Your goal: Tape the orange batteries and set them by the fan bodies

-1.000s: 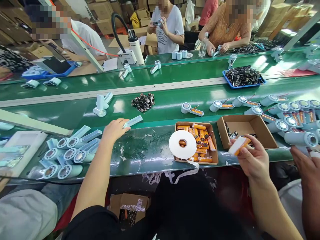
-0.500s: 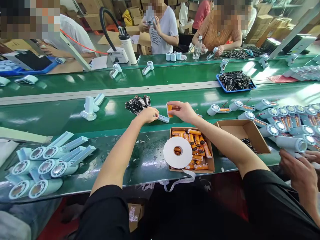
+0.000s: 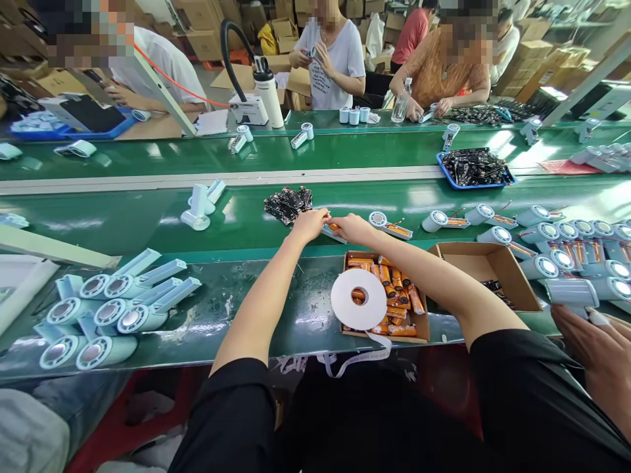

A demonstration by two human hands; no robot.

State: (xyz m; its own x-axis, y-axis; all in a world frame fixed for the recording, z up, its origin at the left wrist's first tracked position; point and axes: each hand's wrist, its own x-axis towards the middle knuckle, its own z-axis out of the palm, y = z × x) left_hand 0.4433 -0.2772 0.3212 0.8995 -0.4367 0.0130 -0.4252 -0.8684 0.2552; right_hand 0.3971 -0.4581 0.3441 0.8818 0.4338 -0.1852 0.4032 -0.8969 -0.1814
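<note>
My left hand (image 3: 310, 225) is closed at the near end of a light-blue plastic fan housing (image 3: 337, 236), which lies on the green belt. My right hand (image 3: 353, 228) pinches an orange battery cell (image 3: 334, 227) down at the housing's open handle, its fingertips almost meeting those of the left. Most of the housing's head is hidden by my left hand. A pile of black circuit boards (image 3: 288, 203) lies just beyond the left hand. Below my right forearm sits a cardboard box of orange battery cells (image 3: 394, 295), with a white tape roll (image 3: 359, 299) resting on it.
Several light-blue fan housings (image 3: 113, 309) stand at the left, more with wires (image 3: 542, 233) at the right. An open carton (image 3: 473, 263) is beside the battery box. A co-worker's hand (image 3: 596, 341) holds a housing at far right. Other people sit across the belt.
My right hand has lowered the orange battery cell leftward onto the housing, and the two hands have come together. The view has shifted slightly left.
</note>
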